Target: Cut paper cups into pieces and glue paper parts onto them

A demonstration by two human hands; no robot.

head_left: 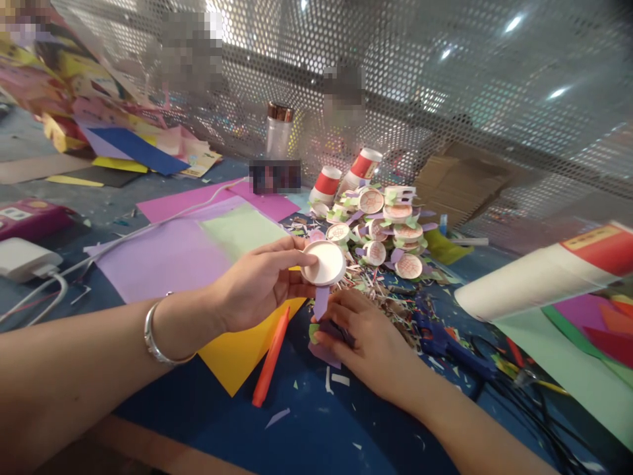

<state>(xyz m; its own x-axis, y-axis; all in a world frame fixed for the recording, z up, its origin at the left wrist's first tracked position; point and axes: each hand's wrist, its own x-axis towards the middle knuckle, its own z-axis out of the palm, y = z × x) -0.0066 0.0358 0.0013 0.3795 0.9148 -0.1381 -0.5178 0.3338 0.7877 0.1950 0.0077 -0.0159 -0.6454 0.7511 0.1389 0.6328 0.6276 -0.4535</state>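
Between thumb and fingers, my left hand (262, 280) grips a shallow round white paper cup bottom (326, 262), its hollow side towards me. A purple paper strip (321, 302) hangs from its lower edge. Just below, my right hand (363, 333) is low over the table with its fingers curled. A small green paper piece (314, 332) shows between its thumb and fingertip, and purple paper pieces (325, 354) lie under the hand. Behind both hands is a pile of similar cup bottoms (374, 253) with purple and green paper parts and red patterned faces.
An orange marker (271, 359) lies on yellow paper (232, 363). To the right are a blue glue gun (455, 349) with cables and a long stack of paper cups (534, 277). Purple sheets (158, 257), a white charger (27, 259) and a jar (278, 132) stand further off. Paper scraps litter the table.
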